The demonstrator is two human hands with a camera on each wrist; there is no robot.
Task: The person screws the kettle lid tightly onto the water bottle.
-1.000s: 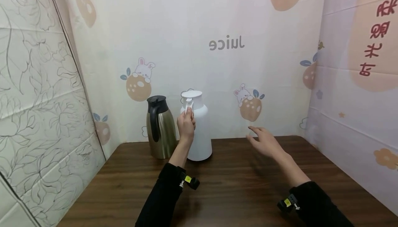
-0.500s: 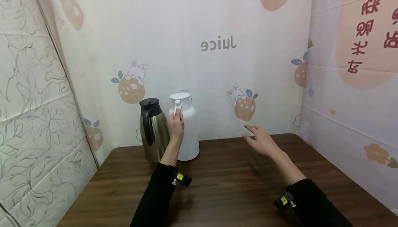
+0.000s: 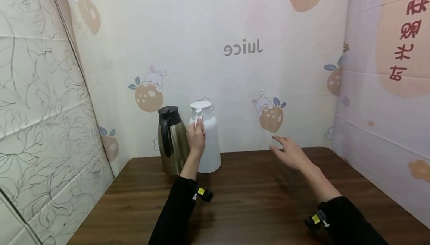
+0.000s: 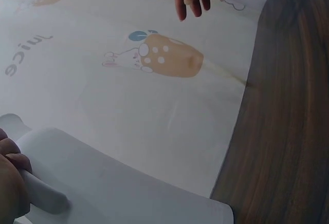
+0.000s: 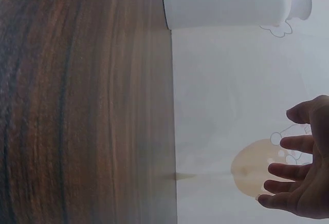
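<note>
My left hand (image 3: 196, 137) grips the handle of a white vacuum jug (image 3: 211, 146), thumb at the top below its lever. The jug stands upright by the back wall. In the left wrist view, the curled fingers (image 4: 15, 162) wrap the white handle (image 4: 45, 194). Just left of the white jug is a gold-toned steel vacuum jug (image 3: 178, 144) with a black lid and handle, partly hidden behind my left hand. My right hand (image 3: 291, 153) hovers over the table's right side, fingers spread and holding nothing; the right wrist view shows those fingers (image 5: 290, 171) apart from the white jug (image 5: 226, 0).
The dark wood table (image 3: 242, 207) ends against a printed cloth wall (image 3: 235, 88) at the back. A patterned cloth (image 3: 43, 99) hangs at the left, and another printed wall (image 3: 379, 125) closes the right side.
The white jug, held by my left hand, has shifted left, nearer the steel jug. My right hand has drifted slightly right. The head view swung and came back.
</note>
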